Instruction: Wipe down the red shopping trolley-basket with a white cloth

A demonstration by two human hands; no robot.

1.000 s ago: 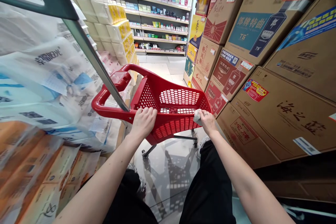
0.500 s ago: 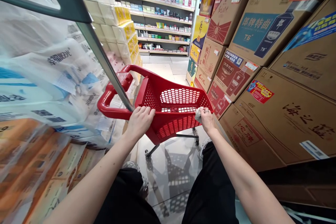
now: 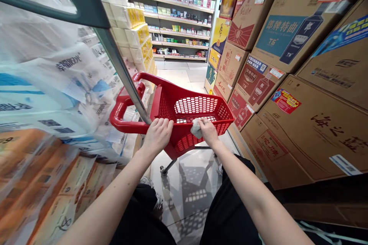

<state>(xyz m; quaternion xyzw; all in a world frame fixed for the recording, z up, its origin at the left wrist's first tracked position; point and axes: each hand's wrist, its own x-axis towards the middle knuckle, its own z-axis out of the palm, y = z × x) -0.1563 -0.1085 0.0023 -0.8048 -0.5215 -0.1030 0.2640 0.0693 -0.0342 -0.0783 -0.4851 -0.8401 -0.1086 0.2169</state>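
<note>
Over a perforated red plastic cart [image 3: 126, 127], the right hand [image 3: 208, 132] pinches crumpled tissue [image 3: 196, 128].

The right hand [image 3: 208, 132] partly hides 1 white wad [image 3: 196, 128] (cloth or tissue?).
</note>
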